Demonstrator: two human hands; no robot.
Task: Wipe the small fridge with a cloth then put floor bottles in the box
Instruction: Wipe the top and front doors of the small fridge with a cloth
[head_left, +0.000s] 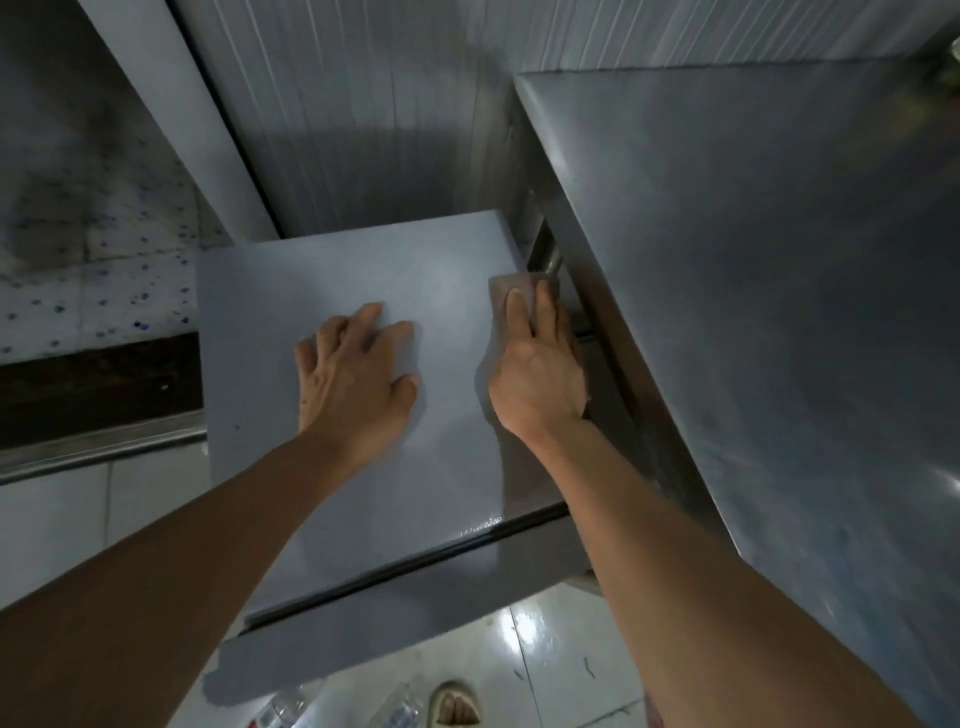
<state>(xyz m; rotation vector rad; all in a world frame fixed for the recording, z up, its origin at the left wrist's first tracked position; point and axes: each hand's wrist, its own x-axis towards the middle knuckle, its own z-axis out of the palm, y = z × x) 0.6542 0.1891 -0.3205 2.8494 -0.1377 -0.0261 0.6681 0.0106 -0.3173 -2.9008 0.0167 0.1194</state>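
The small fridge shows its flat blue-grey top in the middle of the head view, with the door seam along its near edge. My left hand lies flat and empty on the top, fingers spread. My right hand presses a brownish cloth against the top's right edge, next to the gap beside it. Two clear plastic bottles lie on the floor below the fridge front, cut off by the bottom of the frame. No box is in view.
A taller grey steel counter stands tight against the fridge's right side. A ribbed grey wall rises behind. White floor tiles lie below, with my sandalled foot on them. A speckled floor and a metal threshold are at left.
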